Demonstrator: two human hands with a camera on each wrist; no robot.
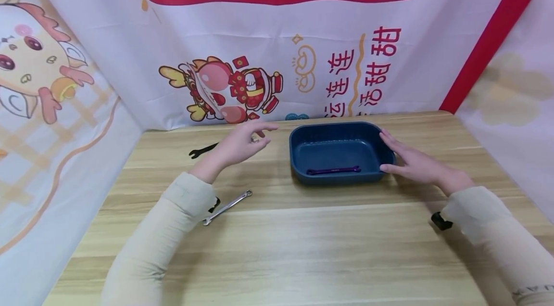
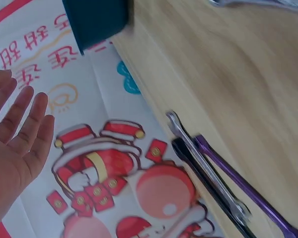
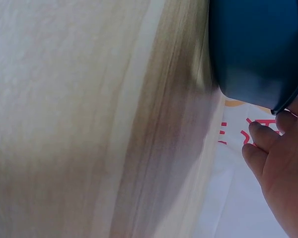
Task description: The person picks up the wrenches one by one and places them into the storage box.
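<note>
A dark blue plastic bin [image 1: 335,180] stands at the back of the table with a purple wrench [image 1: 333,170] lying inside it. My right hand [image 1: 413,164] rests against the bin's right end, fingers spread along the rim. Left of the bin, my left hand [image 1: 242,145] hovers with nothing in it, fingers loosely bent and apart. Beneath and behind it, a black wrench [image 1: 202,150] shows partly. The left wrist view reveals a silver wrench [image 2: 206,163] and another purple wrench [image 2: 248,186] beside that black one. Nearer me lies a silver wrench [image 1: 227,207].
The wood-grain table [image 1: 303,248] ends at a printed white and red cloth [image 1: 259,22] hanging behind it. Another printed cloth [image 1: 56,80] hangs along the left side. Dark wrist straps [image 1: 441,221] show at the sleeves.
</note>
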